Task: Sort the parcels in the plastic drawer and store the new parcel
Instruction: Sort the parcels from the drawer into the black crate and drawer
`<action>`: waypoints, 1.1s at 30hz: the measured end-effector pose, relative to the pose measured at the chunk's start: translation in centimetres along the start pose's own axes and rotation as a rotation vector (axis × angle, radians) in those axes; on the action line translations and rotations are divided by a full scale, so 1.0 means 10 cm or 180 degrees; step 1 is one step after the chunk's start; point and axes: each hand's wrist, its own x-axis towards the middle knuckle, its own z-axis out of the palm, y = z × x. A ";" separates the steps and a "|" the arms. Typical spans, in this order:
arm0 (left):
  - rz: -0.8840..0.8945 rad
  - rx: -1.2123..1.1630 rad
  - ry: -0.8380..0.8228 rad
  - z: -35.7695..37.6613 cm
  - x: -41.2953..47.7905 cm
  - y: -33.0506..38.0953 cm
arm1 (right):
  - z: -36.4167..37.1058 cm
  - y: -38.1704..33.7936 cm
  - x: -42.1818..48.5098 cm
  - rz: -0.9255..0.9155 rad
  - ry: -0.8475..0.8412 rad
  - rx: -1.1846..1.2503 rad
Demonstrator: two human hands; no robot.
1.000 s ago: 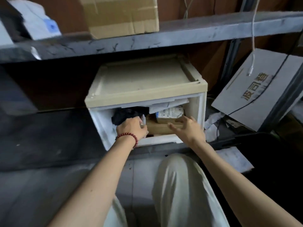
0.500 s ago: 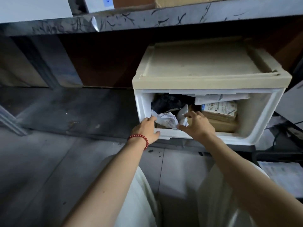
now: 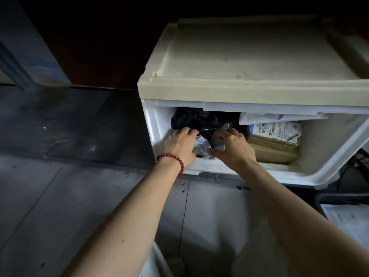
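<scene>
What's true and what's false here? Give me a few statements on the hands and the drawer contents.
1. The left hand and right hand both reach into the open drawer. True.
2. The red bracelet is on the right wrist. False: it is on the left wrist.
3. A brown box with a white label lies in the drawer's right part. True.
4. The black bag lies right of the brown box. False: it lies at the drawer's left.
5. The right hand grips a grey parcel. True.
</scene>
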 end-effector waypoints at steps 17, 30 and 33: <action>-0.0016 -0.0357 0.0484 -0.11 0.09 0.12 | 0.04 0.15 0.10 -0.0062 0.0711 0.0146; -0.0206 -0.1662 0.0933 -0.38 -0.50 0.39 | -0.35 0.29 -0.43 0.0228 0.0215 0.1219; -0.0431 -0.2286 0.0972 -0.46 -0.64 0.43 | -0.46 0.32 -0.57 0.0378 0.0138 0.1751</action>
